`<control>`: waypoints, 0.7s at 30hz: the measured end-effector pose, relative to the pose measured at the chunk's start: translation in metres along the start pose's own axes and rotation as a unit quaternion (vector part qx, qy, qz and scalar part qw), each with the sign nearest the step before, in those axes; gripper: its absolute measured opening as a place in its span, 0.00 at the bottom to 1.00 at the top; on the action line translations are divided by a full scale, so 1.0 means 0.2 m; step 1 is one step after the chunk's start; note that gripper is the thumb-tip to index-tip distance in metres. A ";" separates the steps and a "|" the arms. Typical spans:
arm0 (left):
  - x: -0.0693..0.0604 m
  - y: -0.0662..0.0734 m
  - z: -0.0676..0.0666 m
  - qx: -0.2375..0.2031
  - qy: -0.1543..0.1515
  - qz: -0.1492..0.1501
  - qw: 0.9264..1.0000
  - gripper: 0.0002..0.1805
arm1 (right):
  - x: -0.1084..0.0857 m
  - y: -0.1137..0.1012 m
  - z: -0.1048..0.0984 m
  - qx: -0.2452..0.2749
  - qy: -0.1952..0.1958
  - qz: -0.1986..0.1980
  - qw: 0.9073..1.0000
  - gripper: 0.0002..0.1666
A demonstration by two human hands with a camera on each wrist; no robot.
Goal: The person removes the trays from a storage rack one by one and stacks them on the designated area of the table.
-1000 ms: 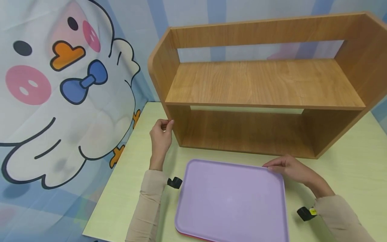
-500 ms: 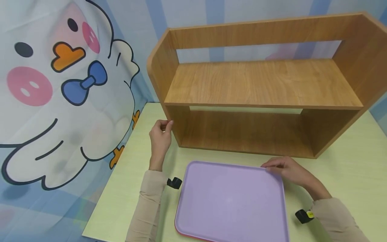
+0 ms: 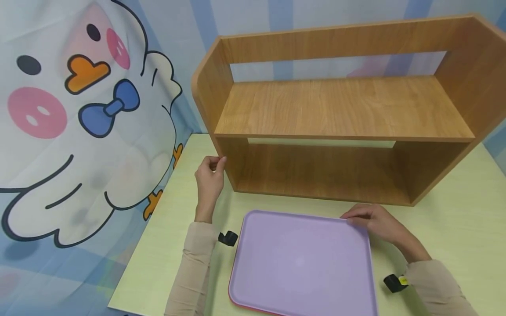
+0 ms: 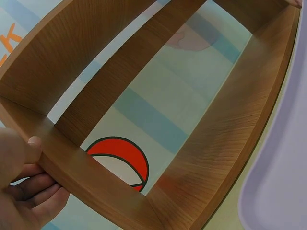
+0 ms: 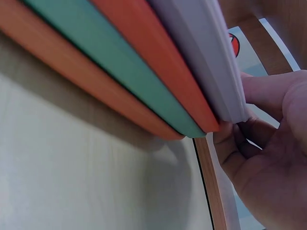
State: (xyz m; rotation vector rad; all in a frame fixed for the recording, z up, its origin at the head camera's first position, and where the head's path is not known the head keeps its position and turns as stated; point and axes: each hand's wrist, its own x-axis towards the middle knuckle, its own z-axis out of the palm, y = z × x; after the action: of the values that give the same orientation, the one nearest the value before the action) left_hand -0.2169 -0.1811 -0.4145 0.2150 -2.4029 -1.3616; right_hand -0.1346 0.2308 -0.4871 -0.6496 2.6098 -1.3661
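Observation:
A two-tier wooden shelf (image 3: 340, 109) stands upright on the table. At its left side panel, my left hand (image 3: 209, 180) pinches the front edge; the left wrist view shows the thumb on the near face and the fingers (image 4: 48, 201) behind the panel. A purple tray (image 3: 300, 263) lies on top of a stack in front of the shelf. My right hand (image 3: 379, 224) holds its far edge near the right corner, thumb above and fingers at the underside. Below it, the right wrist view shows a red tray (image 5: 158, 62), a green tray (image 5: 120, 67) and an orange tray (image 5: 72, 67).
The pale yellow-green table (image 3: 158, 263) extends on both sides of the trays. A patterned cloth (image 3: 130, 166) with a large white bird hangs at the left and behind the shelf. A narrow strip of table separates the tray stack from the shelf.
My right wrist and sleeve have shifted slightly to the left and down, with the fingers staying at the tray's edge. My left hand, the shelf and the trays look nearly unchanged.

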 end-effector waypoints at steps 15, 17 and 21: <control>0.01 -0.02 0.01 -0.002 0.006 -0.003 1.000 0.17 | -0.01 0.06 0.03 0.024 0.021 0.026 0.999 0.08; 0.00 -0.01 0.01 -0.002 0.006 -0.006 1.000 0.17 | -0.01 0.06 0.03 0.020 0.023 0.024 0.999 0.07; 0.00 -0.01 0.02 0.003 0.009 -0.006 1.000 0.17 | -0.01 0.05 0.03 0.021 0.026 0.026 0.999 0.07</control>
State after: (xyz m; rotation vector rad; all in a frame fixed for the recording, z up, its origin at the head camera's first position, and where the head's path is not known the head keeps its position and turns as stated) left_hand -0.2193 -0.1792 -0.4176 0.2427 -2.3940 -1.3530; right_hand -0.1344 0.2316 -0.4989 -0.5448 2.6100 -1.4363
